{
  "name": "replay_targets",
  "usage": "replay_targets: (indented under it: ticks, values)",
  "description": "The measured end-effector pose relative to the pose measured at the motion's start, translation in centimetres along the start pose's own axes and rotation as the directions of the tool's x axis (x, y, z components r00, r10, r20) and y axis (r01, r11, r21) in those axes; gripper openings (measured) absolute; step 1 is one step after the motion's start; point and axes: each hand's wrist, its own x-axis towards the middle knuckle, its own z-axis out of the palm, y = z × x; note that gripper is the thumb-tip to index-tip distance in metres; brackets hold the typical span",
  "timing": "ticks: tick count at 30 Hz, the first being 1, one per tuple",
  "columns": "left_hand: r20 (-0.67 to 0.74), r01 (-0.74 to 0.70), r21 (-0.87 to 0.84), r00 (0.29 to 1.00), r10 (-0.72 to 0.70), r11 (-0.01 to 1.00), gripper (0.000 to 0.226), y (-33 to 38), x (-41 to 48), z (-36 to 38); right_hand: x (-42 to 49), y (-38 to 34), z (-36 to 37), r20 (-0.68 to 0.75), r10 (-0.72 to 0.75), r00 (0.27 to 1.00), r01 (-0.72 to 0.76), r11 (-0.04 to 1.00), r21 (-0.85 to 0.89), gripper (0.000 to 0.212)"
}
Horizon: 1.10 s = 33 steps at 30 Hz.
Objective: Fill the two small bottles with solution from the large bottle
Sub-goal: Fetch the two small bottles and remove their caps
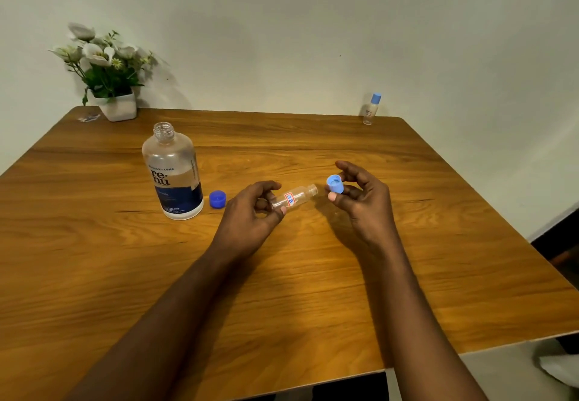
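The large clear bottle (pixel 174 175) with a dark blue label stands uncapped at the left centre of the wooden table (pixel 125 275), partly full of liquid. Its dark blue cap (pixel 217 199) lies just to its right. My left hand (pixel 253 212) holds a small clear bottle (pixel 293 198) on its side, its open neck pointing right. My right hand (pixel 360 197) pinches that bottle's light blue cap (pixel 335 183) a short way from the neck. A second small bottle (pixel 371 109) with a light blue cap stands upright at the table's far right edge.
A white pot of artificial flowers (pixel 109 77) stands at the far left corner by the wall. A small clear wrapper (pixel 89 117) lies beside it. The table's near edge runs along the bottom right, with floor beyond.
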Motion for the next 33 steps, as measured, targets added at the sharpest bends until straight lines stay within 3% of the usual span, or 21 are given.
replay_targets:
  ticks: [5,10,13,24,29,33]
  values:
    - [0.028,-0.018,0.064,0.999,0.016,0.998,0.045,0.0,0.4,0.2,-0.1,0.4,0.8,-0.025,0.004,1.000,-0.005,0.999,-0.040,0.047]
    - [-0.045,0.026,-0.061,0.999,-0.029,0.998,0.038,0.2,0.9,1.3,-0.1,1.0,1.5,-0.058,0.017,0.998,-0.028,0.982,-0.189,0.039]
    - [-0.075,0.045,-0.041,0.996,-0.048,0.998,0.034,0.2,1.2,2.0,-0.4,1.2,2.2,-0.032,0.026,0.999,-0.033,0.963,-0.268,0.038]
    - [-0.079,0.071,0.259,0.996,-0.052,0.963,0.041,-0.5,1.5,2.9,-0.6,2.3,3.2,-0.023,-0.005,1.000,-0.007,0.867,-0.499,0.067]
    - [-0.058,0.055,0.292,0.998,-0.039,0.955,0.046,0.0,1.1,2.8,-0.5,2.3,3.0,-0.021,0.047,0.999,-0.051,0.889,-0.454,0.081]
    - [-0.065,0.113,0.320,0.993,-0.097,0.941,0.065,0.1,0.2,2.5,-0.6,1.9,2.5,-0.010,0.070,0.998,-0.068,0.913,-0.403,0.092]
